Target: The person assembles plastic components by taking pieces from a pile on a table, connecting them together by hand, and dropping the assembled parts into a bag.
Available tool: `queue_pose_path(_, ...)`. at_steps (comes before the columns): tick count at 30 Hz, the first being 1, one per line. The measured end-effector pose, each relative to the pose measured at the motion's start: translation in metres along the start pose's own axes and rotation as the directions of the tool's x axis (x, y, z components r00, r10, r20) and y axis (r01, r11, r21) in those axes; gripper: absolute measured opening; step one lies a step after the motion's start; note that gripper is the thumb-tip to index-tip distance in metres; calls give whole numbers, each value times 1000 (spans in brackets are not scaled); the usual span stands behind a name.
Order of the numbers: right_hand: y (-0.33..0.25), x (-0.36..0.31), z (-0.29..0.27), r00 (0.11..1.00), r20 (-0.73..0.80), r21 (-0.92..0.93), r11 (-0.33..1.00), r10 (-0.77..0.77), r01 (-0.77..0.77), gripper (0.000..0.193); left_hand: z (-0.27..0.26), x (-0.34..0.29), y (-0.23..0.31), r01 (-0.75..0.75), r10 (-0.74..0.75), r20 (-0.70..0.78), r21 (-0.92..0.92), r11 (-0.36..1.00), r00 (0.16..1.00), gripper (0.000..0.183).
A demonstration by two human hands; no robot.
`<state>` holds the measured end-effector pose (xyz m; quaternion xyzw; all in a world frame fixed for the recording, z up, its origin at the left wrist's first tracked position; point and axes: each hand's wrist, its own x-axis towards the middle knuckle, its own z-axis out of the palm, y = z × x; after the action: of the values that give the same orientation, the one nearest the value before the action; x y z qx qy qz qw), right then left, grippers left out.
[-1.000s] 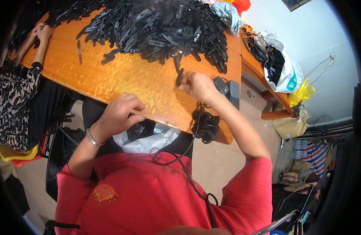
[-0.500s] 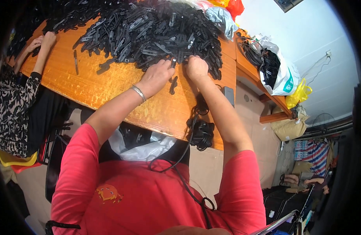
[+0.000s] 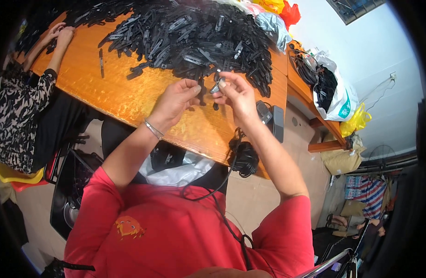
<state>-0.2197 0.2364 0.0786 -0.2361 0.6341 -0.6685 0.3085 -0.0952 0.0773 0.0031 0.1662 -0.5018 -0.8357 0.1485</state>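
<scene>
My left hand [image 3: 176, 99] pinches a narrow black plastic piece [image 3: 202, 91] upright between thumb and fingers. Close beside it, my right hand [image 3: 239, 95] is closed on a small shiny grey-black piece [image 3: 216, 87]. Both hands are just above the wooden table [image 3: 176, 125], at the near edge of a large heap of black plastic pieces [image 3: 185, 41]. Another dark piece [image 3: 216, 106] shows partly below the right fingers; whether it is held, I cannot tell.
A pen [image 3: 101, 64] lies left of the heap. Black cables [image 3: 244, 160] and a grey box-shaped device [image 3: 277, 123] are by the table's right edge. At far left a co-worker's hands [image 3: 62, 37] are at more black pieces. A white bag [image 3: 338, 99] stands on a side bench.
Both hands have drawn back from the heap toward me, and each now holds a piece in clear sight. The view has shifted slightly. The co-worker's hands have come closer together.
</scene>
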Motion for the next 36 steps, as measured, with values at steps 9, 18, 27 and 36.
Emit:
queue_pose_path(9, 17, -26, 24, 990, 29, -179, 974, -138, 141, 27, 6, -33, 7, -15, 75, 97, -509, 861, 992, 20)
queue_pose_path(18, -3, -35, 31, 839, 401, -625, 561, -367, 544, 34, -11, -33, 2, 10, 43, 138, -367, 930, 989, 24)
queue_pose_path(27, 22, -22, 31, 873, 86, -506, 734, -479, 453, 27, -6, -41, 5, -9, 8, -5, -291, 957, 1000, 27)
queue_pose_path(36, 22, -30, 35, 901, 174, -701, 592, -398, 398, 25, 4, -51, 8, -53, 39, -79, -181, 982, 996, 30)
